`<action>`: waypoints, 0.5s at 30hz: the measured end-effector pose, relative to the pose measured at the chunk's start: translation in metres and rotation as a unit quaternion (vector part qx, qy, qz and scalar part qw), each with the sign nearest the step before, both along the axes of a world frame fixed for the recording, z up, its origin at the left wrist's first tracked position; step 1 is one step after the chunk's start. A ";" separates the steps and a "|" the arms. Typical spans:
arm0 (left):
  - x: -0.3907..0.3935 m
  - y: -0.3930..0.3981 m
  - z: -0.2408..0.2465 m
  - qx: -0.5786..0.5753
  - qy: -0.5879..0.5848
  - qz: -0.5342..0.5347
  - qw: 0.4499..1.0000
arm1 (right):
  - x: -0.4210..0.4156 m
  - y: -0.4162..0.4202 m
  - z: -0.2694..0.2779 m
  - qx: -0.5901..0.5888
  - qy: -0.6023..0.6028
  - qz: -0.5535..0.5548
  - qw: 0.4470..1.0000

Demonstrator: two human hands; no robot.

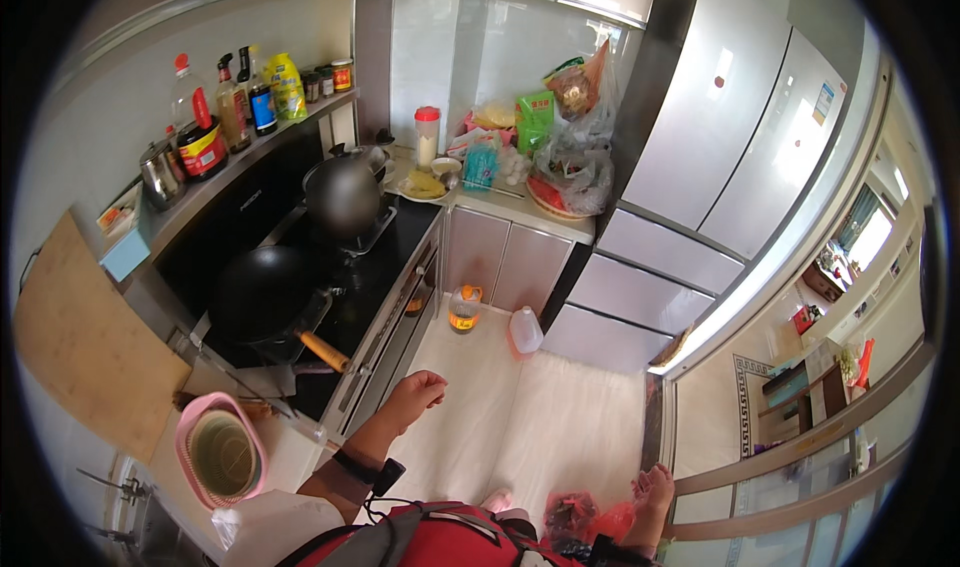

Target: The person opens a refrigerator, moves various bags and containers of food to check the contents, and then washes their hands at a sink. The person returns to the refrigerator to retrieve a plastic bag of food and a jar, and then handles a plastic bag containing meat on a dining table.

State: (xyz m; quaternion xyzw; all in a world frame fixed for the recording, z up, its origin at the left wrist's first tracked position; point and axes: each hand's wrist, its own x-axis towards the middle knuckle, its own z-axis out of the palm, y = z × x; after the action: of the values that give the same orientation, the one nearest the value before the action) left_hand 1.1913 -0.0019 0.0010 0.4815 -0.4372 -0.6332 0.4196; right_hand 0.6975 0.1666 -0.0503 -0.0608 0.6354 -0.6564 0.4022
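Observation:
My left hand hangs over the floor beside the stove front, its fingers loosely curled and nothing visible in them. Closest to it is the wooden handle of a black wok on the near burner. My right hand is low at the right, near the frame of a sliding glass door. Its fingers are slightly bent and apart, with nothing in them. Red plastic bags sit on the floor to the left of that hand.
A second, lidded pan stands on the far burner. Nested pink and green plastic baskets rest on the left counter. On the floor ahead are an oil bottle and a plastic jug, near a silver refrigerator.

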 end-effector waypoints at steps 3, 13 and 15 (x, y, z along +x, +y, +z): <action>-0.017 -0.040 -0.008 -0.004 -0.012 0.016 1.000 | -0.024 -0.057 -0.005 -0.003 -0.006 0.027 1.000; -0.096 -0.148 0.019 0.009 0.010 0.124 0.992 | -0.131 -0.256 0.014 -0.050 -0.021 0.100 0.994; -0.119 -0.167 0.022 -0.012 0.016 0.125 0.992 | -0.145 -0.287 0.019 -0.057 -0.017 0.107 0.992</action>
State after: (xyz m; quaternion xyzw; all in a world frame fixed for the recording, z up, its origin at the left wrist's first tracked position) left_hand 1.0727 -0.1685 0.0232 0.5170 -0.3742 -0.5779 0.5086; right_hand 0.5521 -0.1200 -0.0309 -0.1402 0.5801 -0.6453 0.4770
